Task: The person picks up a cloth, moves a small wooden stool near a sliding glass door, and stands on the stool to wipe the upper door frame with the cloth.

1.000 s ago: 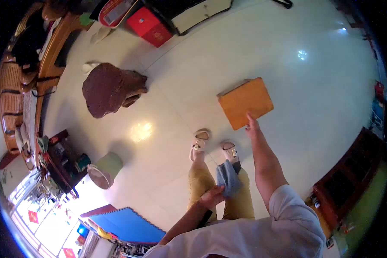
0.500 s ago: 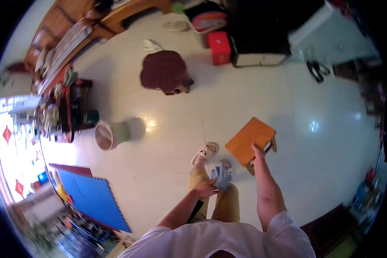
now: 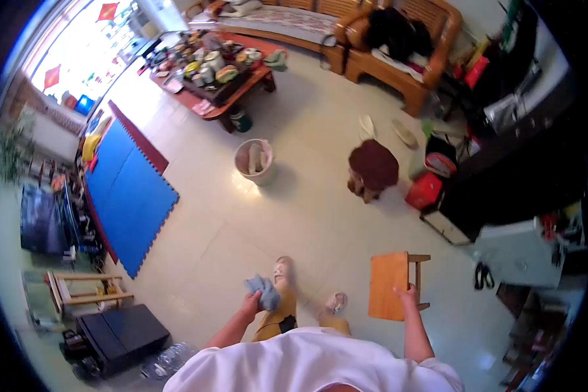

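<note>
My left hand (image 3: 251,304) is closed on a crumpled grey-blue cloth (image 3: 263,293), held in front of my left leg. Off to the right, my right hand (image 3: 406,295) grips the edge of a small wooden stool (image 3: 386,287) with an orange-brown top. The stool is tilted, its legs pointing to the right. My fingers on its far side are partly hidden. Between the hands, my feet in light sandals show on the tiled floor (image 3: 222,228).
Ahead stands a bin (image 3: 255,161) with something inside. A dark red stump-like stool (image 3: 373,163) is at the right, near a red box (image 3: 424,190). Blue mats (image 3: 127,189) lie left. A cluttered low table (image 3: 209,112) and wooden seats (image 3: 414,98) are farther off.
The view has swung left, so the bin, table and mats appear farther right. My left hand with the cloth has moved away from the right hand, and the stool has turned.
</note>
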### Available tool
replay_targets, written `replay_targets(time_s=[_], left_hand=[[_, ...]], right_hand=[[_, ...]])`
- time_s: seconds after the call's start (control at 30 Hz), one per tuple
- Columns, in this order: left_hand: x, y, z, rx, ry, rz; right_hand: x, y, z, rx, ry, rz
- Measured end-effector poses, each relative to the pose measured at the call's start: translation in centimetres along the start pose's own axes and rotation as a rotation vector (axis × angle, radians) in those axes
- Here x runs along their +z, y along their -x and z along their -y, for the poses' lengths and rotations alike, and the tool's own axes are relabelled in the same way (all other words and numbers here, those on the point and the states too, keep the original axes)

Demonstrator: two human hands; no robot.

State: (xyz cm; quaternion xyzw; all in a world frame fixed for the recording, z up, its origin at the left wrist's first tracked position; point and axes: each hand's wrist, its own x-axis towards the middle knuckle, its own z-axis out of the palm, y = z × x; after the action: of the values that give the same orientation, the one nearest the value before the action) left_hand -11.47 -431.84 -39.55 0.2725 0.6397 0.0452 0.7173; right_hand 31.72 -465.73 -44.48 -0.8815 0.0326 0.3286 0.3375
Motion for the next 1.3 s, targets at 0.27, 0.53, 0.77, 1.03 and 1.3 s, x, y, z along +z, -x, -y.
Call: replay_targets(time_s=[0.27, 0.53, 0.77, 1.03, 1.3], left_hand=[[-11.3, -1.2, -3.4, 0.616, -0.05, -0.14], [-20.6, -3.8, -26.9, 1.104, -0.355, -0.399], [-26.4, -11.5, -46.7, 1.006, 0.542, -0.369], [-41.5, -21.2, -40.7, 0.352, 0.538, -0.805], [-48.3, -23.8, -39.2, -0.26, 0.812, -0.931]], right_hand=[[10.7, 8.1, 22.6, -0.25, -0.289, 0.213], [29.5, 15.1, 49.4, -0.536, -0.328, 0.456], [45.3, 18.4, 68.9, -0.625, -0.391, 0.879], [63.3, 20.2, 87.2, -0.73, -0.277, 1.066], [80.5, 19.6, 104.0, -0.801, -0.172, 1.141]])
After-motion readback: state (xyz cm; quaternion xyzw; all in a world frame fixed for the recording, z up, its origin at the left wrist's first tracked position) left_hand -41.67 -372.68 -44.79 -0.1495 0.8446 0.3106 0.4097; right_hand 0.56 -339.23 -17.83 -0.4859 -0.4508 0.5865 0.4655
